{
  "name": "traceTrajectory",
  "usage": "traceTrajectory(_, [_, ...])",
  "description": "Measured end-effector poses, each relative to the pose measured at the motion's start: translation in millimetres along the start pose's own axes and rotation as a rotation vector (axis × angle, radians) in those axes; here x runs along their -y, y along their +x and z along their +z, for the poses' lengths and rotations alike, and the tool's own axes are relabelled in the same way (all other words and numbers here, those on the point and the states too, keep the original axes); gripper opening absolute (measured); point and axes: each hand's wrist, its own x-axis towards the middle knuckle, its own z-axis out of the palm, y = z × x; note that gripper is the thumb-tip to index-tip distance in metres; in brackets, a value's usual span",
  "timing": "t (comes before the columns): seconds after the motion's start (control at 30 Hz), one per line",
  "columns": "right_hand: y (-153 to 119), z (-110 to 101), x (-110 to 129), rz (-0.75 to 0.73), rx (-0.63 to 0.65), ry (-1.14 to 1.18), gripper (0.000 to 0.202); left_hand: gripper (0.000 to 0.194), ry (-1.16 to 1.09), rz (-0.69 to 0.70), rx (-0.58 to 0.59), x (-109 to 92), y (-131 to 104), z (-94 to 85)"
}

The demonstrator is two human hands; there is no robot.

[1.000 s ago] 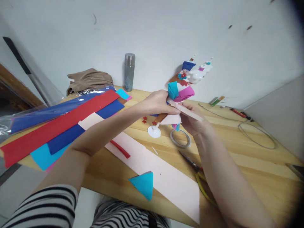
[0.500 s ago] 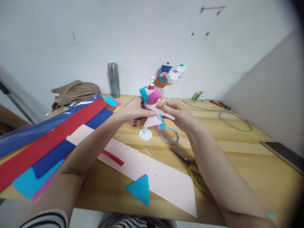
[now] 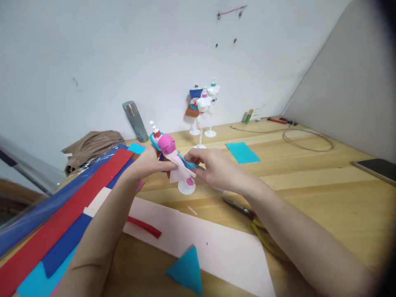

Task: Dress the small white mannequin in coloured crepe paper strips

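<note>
A small white dress form wrapped in coloured crepe-like material, with a pink top [image 3: 167, 144] and a pale pink skirt [image 3: 177, 171], leans to the left. Its round white base [image 3: 186, 188] shows below the skirt. My left hand [image 3: 150, 163] is closed round its waist from the left, thumb across the front. On the other side, my right hand [image 3: 210, 165] pinches a turquoise strip [image 3: 192, 165] at the form's right side. Some of its fingertips are hidden. Beneath my hands lie a long pale pink sheet [image 3: 229, 251], a red strip [image 3: 145, 227] and a turquoise triangle [image 3: 187, 270].
Yellow-handled scissors [image 3: 241, 209] lie by my right forearm. More dress forms [image 3: 204, 103] stand by the wall, near a grey flask [image 3: 136, 121]. A turquoise piece [image 3: 243, 152], a cable [image 3: 309, 147] and a phone [image 3: 375, 169] are to the right; coloured sheets [image 3: 64, 210] lie left.
The dress form now leans left, away from the ones behind it. My right hand has turned and grips the turquoise strip at its side. The view has shifted to the right.
</note>
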Motion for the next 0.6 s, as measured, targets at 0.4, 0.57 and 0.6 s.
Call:
traceTrajectory(0.4, [-0.8,-7.8,5.8,0.043,-0.054,-0.074,0.020,0.042,-0.082,-0.079,-0.012,-6.6,-0.7,10.8])
traceTrajectory(0.57, [-1.0,-5.4,11.4,0.055,-0.065,0.005,0.024,0.035,-0.067,-0.081,-0.027,-10.7,0.2,11.4])
traceTrajectory(0.6, [-0.7,-4.0,11.8,0.053,-0.070,0.004,0.024,0.035,-0.070,-0.082,-0.025,-11.9,0.2,11.5])
